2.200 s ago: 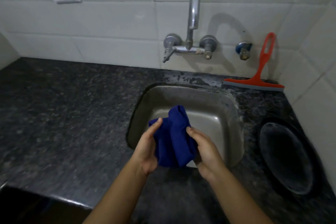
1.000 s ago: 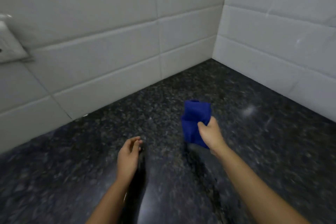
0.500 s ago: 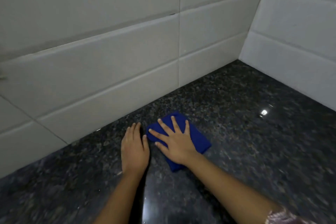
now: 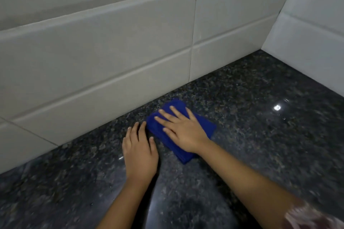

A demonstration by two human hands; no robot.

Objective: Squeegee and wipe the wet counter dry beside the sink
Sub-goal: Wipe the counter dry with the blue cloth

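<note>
A folded blue cloth [image 4: 207, 128] lies flat on the dark speckled granite counter [image 4: 260, 139], close to the foot of the tiled wall. My right hand [image 4: 183, 132] presses down on top of it with fingers spread, covering most of it. My left hand [image 4: 139, 152] rests palm down on the bare counter just left of the cloth, its fingertips almost touching the cloth's edge, holding nothing. The sink and the squeegee are out of view.
White tiled wall [image 4: 111, 57] runs along the back of the counter and meets a second tiled wall [image 4: 309, 39] in a corner at the upper right. A light glints off the counter [image 4: 277, 107] to the right. A patterned sleeve [image 4: 312, 217] shows at the bottom right.
The view swung from the sink to this counter corner. My right hand carried the cloth over, laid it on the counter and pressed flat on it; my left hand settled beside it.
</note>
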